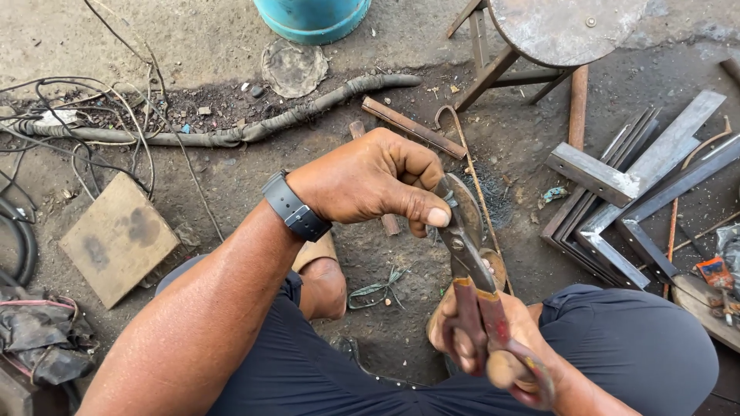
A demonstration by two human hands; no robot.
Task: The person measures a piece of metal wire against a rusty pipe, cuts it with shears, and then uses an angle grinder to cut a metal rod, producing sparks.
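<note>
Red-handled tin snips (474,277) gripped by both hands, blue drum (312,17) behind.

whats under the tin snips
Under the tin snips lie dark dirt ground, a sandalled foot and green scraps. The right hand wraps the red handles, the left hand covers what the blades hold.

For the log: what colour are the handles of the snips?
Dull red, worn, on the snips in the right hand; head view.
</note>
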